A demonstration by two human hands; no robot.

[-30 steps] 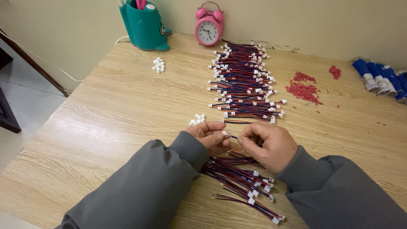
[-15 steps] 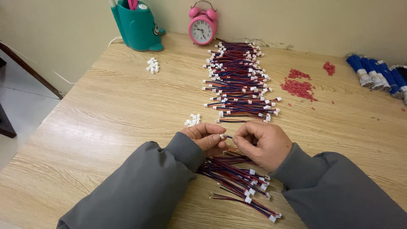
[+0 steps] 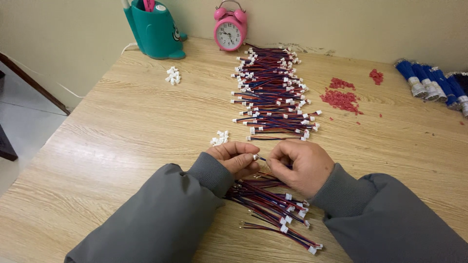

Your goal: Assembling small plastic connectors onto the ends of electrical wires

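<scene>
My left hand (image 3: 237,158) and my right hand (image 3: 298,165) meet near the front of the wooden table (image 3: 122,126). Together they pinch one thin red and blue wire (image 3: 261,159), with a small white connector at the left fingertips. Under my wrists lies a loose heap of red and blue wire leads (image 3: 273,209) with white plugs. A few white connectors (image 3: 220,138) lie just beyond my left hand. A long row of finished leads (image 3: 273,92) stretches away toward the back.
At the back stand a teal pen holder (image 3: 155,30) and a pink alarm clock (image 3: 229,32). More white connectors (image 3: 172,75) lie at the back left. Red bits (image 3: 342,99) are scattered at the right, with blue wire bundles (image 3: 431,83) at the far right.
The view shifted slightly. My hands stay together at the same spot, still working the one wire; the heaps on the table have not moved.
</scene>
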